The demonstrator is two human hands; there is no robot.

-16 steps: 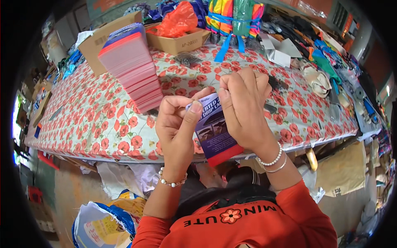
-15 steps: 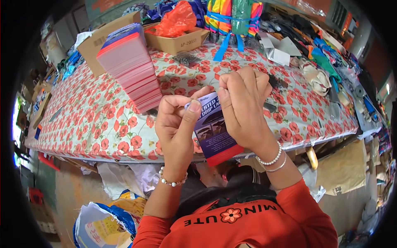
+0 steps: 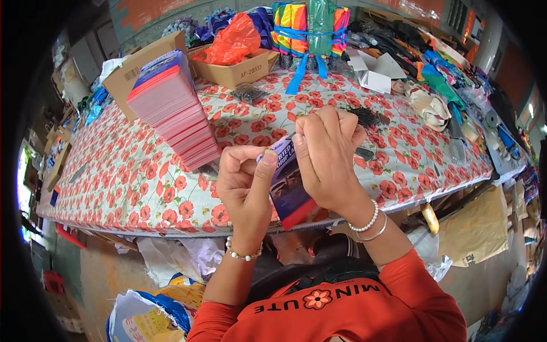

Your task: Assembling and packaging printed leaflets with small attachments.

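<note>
Between my hands, above the near edge of the table, a purple printed card (image 3: 289, 195) with a red lower band hangs tilted. My left hand (image 3: 246, 185) pinches its upper left corner between thumb and index finger. Closed at the card's upper right edge, my right hand (image 3: 330, 159) has its thumb and fingers pressed together there and covers part of the print. Anything small between those right fingertips is hidden. Beyond my left hand stands a tall stack of similar cards (image 3: 176, 122) with pinkish edges. A heap of thin black strands (image 3: 366, 117) lies past my right hand.
A poppy-patterned cloth (image 3: 137, 176) covers the table. At the back are a cardboard box (image 3: 245, 69) holding a red plastic bag (image 3: 235, 41), and a tied rainbow-coloured bundle (image 3: 299, 29). White folded card (image 3: 376, 74) and piled fabric lie right. A sack (image 3: 151, 313) stands below left.
The card has turned, so its face shows narrower and more slanted. My right hand has shifted slightly left and down. The view has moved a little; both hands stay at the card's top.
</note>
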